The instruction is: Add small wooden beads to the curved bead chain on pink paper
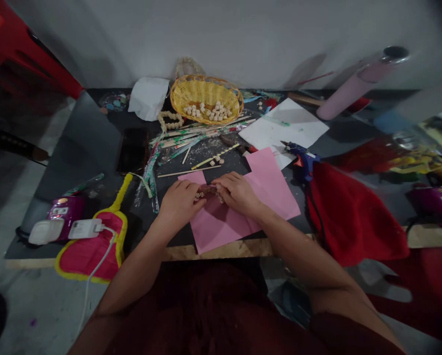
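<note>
Over the cut pink paper (228, 224), both hands grip a small piece set with beige cubes (220, 196), whose middle is partly hidden by the fingers. My left hand (180, 199) is closed on its left end, thumb towards the centre. My right hand (238, 193) pinches the right end. Just beyond the hands lie a few loose beige cubes (218, 160), a yellow patterned stick (215, 157) and a thin wooden stick (189, 171).
A yellow wicker basket (206, 91) with several beige cubes stands by the wall. To the right are pliers (238, 147), a blue glue gun (304, 160), red cloth (350, 212) and a tilted-looking pink bottle (349, 96). A phone (133, 150) and purple power socket (63, 217) lie left.
</note>
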The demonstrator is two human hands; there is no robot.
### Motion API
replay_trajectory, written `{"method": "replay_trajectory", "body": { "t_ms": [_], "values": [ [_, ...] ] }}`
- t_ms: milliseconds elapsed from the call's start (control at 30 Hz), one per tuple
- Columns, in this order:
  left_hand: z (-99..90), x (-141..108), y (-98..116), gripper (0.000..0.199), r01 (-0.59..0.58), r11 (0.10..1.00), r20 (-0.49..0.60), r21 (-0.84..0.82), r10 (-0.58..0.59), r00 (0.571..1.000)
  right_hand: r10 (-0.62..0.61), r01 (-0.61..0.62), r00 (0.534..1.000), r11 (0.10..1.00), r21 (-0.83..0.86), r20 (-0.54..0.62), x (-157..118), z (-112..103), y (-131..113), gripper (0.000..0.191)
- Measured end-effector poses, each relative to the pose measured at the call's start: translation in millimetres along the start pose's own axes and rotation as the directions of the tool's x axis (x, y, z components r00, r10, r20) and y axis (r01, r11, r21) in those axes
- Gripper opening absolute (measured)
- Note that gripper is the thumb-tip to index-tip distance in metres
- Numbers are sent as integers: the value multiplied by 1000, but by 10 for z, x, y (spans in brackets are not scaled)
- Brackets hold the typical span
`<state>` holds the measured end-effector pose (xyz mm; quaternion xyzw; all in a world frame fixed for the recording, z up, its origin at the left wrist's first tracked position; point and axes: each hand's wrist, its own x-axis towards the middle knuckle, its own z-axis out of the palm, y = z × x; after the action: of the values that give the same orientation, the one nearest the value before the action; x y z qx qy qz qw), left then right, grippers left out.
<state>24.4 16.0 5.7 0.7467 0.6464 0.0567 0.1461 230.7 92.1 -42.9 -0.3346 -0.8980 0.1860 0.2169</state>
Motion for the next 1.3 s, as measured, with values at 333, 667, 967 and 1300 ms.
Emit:
{"method": "replay_trajectory", "body": {
  "t_ms": [333,667,967,1300],
  "values": [
    [-23,3,7,25,12,1000,22,6,-12,1000,7,-7,1000,1000,17,1,-1,15,18,33],
    [-11,12,-11,24,-10,1000,14,-4,10,1000,32,-30,999,998,58,-24,-14,-1,5,31],
    [3,3,-27,24,-38,998,-9,-47,37,999,-90,65,993,960,-272,-82,974,-362,158,30],
    [-45,-11,-30,27,-28,996,18,-81,30,999,72,-67,997,830,-554,-13,1666,-149,435,39]
  ]
}}
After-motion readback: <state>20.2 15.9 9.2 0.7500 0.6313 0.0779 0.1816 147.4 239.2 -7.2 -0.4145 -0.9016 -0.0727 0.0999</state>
